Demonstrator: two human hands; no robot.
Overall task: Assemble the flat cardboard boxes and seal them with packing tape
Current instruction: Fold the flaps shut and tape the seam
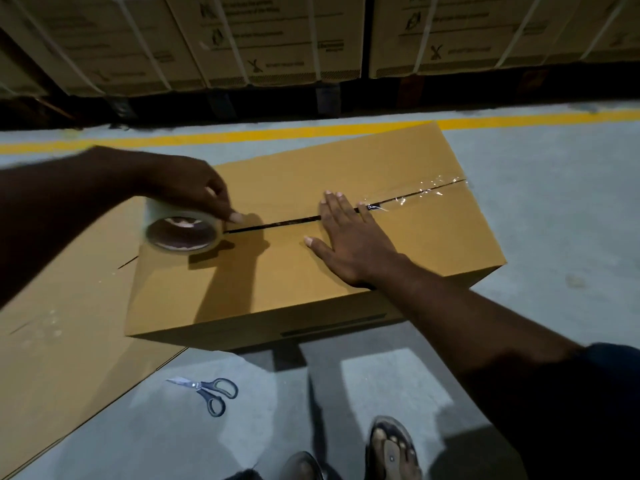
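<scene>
The left hand (194,188), left of centre, curled its fingers round the clear packing tape roll (181,233) at the left end of the centre seam (287,221). The right hand (349,244) lay flat and open at mid-frame, pressing the cardboard box (311,292) flaps. Glossy tape (429,194) plainly showed only toward the seam's right end. If the palm eased off, the flaps might spring apart, and the strip could wrinkle or drift off the seam.

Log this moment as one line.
left hand: holds tape roll at seam left end | right hand: flat on box top | seam: tape shows at right end | scissors: on floor
</scene>
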